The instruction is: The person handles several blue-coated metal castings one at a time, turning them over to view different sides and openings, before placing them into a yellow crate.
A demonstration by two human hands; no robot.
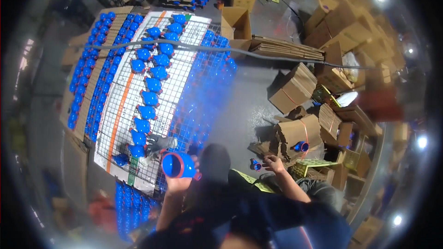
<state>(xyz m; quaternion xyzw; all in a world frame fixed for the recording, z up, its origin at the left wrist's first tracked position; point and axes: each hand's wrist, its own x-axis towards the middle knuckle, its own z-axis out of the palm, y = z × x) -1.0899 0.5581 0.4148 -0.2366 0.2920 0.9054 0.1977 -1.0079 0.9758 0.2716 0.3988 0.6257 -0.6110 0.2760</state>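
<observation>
In my left hand [181, 182] is a hollow blue plastic part [188, 165] with a red rim, its round mouth facing up and left. My fingers wrap round its body. My right hand [275, 164] reaches out to the right with its fingers apart, holding nothing I can see. Just left of those fingertips is a small blue funnel-shaped piece [255, 164]; whether it rests on anything I cannot tell. Beyond my right hand, another blue part [301, 146] lies on a torn cardboard sheet [286, 133]. Rounded blue parts [149, 97] stand in two rows on the wire rack [177, 80] at left.
A grey cable [207, 47] crosses above the rack. Flattened cardboard bundles [294, 87] and open cartons [235, 25] stand right and far. Many more blue parts [83, 74] line the left side. A grey glove-like thing [161, 144] is at the rack's near end.
</observation>
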